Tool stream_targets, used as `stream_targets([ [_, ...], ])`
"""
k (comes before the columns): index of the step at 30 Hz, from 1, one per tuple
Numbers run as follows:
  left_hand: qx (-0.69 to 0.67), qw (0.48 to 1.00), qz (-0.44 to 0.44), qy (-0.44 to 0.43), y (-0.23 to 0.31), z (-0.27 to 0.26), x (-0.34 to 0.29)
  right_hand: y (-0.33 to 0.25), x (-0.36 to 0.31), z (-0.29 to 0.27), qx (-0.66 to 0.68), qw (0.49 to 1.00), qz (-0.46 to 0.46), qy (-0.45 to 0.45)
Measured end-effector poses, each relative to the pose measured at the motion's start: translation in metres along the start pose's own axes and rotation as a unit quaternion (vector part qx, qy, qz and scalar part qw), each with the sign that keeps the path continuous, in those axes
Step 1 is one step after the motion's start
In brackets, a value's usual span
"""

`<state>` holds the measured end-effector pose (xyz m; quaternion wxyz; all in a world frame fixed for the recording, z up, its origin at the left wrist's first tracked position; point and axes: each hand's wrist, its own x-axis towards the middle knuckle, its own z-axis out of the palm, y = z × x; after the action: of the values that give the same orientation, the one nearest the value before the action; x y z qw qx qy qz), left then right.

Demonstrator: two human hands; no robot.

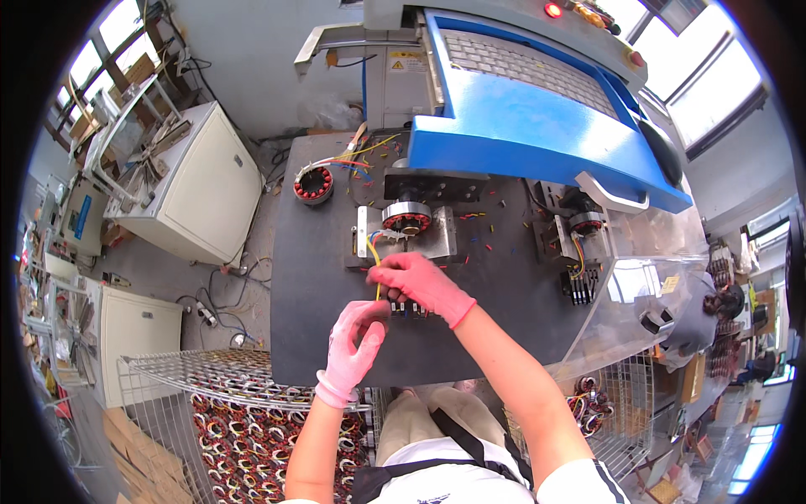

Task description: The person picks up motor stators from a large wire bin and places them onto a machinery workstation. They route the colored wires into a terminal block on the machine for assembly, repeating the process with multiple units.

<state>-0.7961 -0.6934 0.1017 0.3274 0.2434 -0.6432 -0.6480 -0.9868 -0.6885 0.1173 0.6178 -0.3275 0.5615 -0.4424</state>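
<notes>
A wound motor stator (407, 220), a metal ring with red coils, sits in a metal fixture on the dark table. From it a yellow wire (372, 249) runs down toward me, beside short red, blue and white leads. My right hand (421, 286), in a pink glove, is closed with its fingertips pinching the yellow wire. Just below, my left hand (353, 344), also gloved in pink, has its fingers curled around the wire's lower end; the tip itself is hidden. Beneath my right hand is a small row of terminal clamps (410, 310), partly covered.
Another stator (313, 185) with long leads lies at the table's far left. A third stator (585, 223) sits in the right fixture. Above hangs a blue machine cover (537, 134); a transparent guard (630, 294) borders the right. Colored sleeve bits litter the table. Wire baskets (159, 370) of stators flank me.
</notes>
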Motion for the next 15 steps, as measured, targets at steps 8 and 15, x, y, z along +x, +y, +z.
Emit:
stream_targets([
  [8,0.565,0.824,0.034,0.02,-0.066,0.019,-0.036,0.024,0.006,-0.013,-0.267,0.948,-0.126,0.116],
  [15,0.618,0.786,-0.002,-0.024,-0.074,0.024,-0.038,0.024,0.006,-0.006,-0.445,0.868,-0.158,0.15],
])
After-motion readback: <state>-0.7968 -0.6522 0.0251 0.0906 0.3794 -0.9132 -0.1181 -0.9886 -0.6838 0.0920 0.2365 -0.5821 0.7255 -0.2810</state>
